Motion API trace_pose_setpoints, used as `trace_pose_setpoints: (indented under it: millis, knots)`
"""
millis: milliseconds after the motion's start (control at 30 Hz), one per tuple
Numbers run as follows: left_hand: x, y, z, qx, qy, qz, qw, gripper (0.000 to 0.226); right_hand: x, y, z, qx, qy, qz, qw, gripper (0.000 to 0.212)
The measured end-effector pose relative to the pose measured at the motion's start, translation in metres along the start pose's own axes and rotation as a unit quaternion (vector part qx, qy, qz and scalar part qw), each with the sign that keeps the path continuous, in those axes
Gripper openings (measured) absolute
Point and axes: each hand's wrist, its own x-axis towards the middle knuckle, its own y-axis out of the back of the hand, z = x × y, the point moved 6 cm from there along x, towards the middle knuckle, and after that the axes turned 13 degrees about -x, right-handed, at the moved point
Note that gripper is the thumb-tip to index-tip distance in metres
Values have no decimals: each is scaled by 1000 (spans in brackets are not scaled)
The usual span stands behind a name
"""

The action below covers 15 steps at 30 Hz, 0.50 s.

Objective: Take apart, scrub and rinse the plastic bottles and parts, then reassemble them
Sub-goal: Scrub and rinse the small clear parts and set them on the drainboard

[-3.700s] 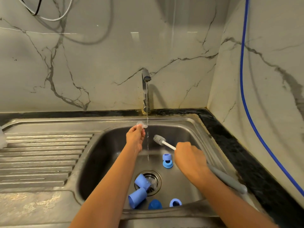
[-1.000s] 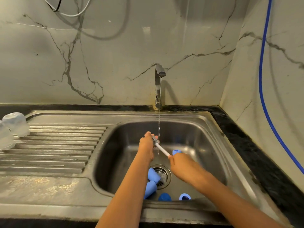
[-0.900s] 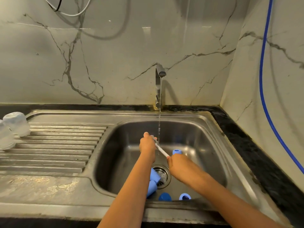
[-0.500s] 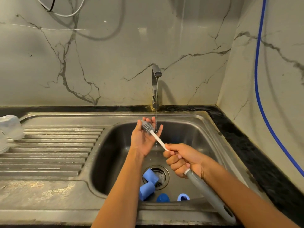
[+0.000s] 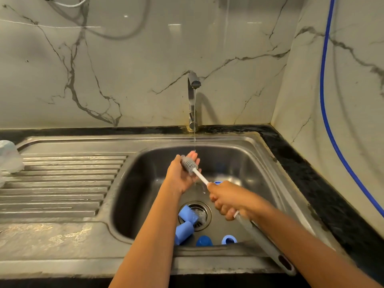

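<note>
Around you: a stainless steel sink basin (image 5: 145,183) sits in a dark speckled stone desk (image 5: 301,173), with a ribbed steel drainboard (image 5: 62,183) to its left. A chrome tap (image 5: 192,96) at the back wall lets down a thin stream of water (image 5: 194,125). A blue cable (image 5: 324,100) hangs down the right marble wall.
In the way: your forearms cross the front of the basin, and the left one covers part of the blue parts by the drain.
Left grip: your left grip (image 5: 181,175) is palm-up at the stream, fingers loosely spread and closed round nothing. The brush head lies against the palm.
Right grip: your right grip (image 5: 226,199) is wrapped round the long bottle brush (image 5: 199,176), which has a grey ribbed head and a white shaft. Its grey handle reaches back past the sink's front rim.
Task parts: two light blue plastic cylinders (image 5: 187,214) lie on their sides at the round drain strainer (image 5: 202,214), touching each other. A dark blue cap (image 5: 204,241) and a light blue ring (image 5: 229,239) sit just beside each other at the front wall. Another blue piece (image 5: 218,182) peeks out behind your right grip. All of these are on the basin floor, below both grips.
Drainboard: a clear plastic bottle (image 5: 10,159) stands at the far left, cut off by the frame.
Edges and room: bare steel floor shows left of the drain and along the right wall — the basin walls close in on every side.
</note>
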Motion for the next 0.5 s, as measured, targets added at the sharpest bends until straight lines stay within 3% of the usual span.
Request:
trace_pose_setpoints:
  millis: [67,133,200,267,367,433,500]
  knots:
    - [-6,-11,6,-91,-8,-67,994,45,-8,-4,-12,143,-9,-153,978,48]
    - [-7,-17,10,-149,-16,-116,982,43,-21,-16,-21,252,-21,-290,923,44]
    - [-13,-22,12,-157,-21,-130,979,40,-25,-19,-23,270,-24,-326,906,40]
    - [-14,-20,13,-115,-20,-112,987,35,-17,-11,-16,189,-24,-236,953,47]
    - [-5,-3,6,27,-30,7,999,31,-7,5,-4,-11,-17,-37,999,43]
    - [-4,8,3,165,-36,87,982,29,-7,6,-1,-216,27,81,973,32]
    - [-6,17,8,365,-87,138,917,27,-8,-3,-4,-422,89,150,890,36]
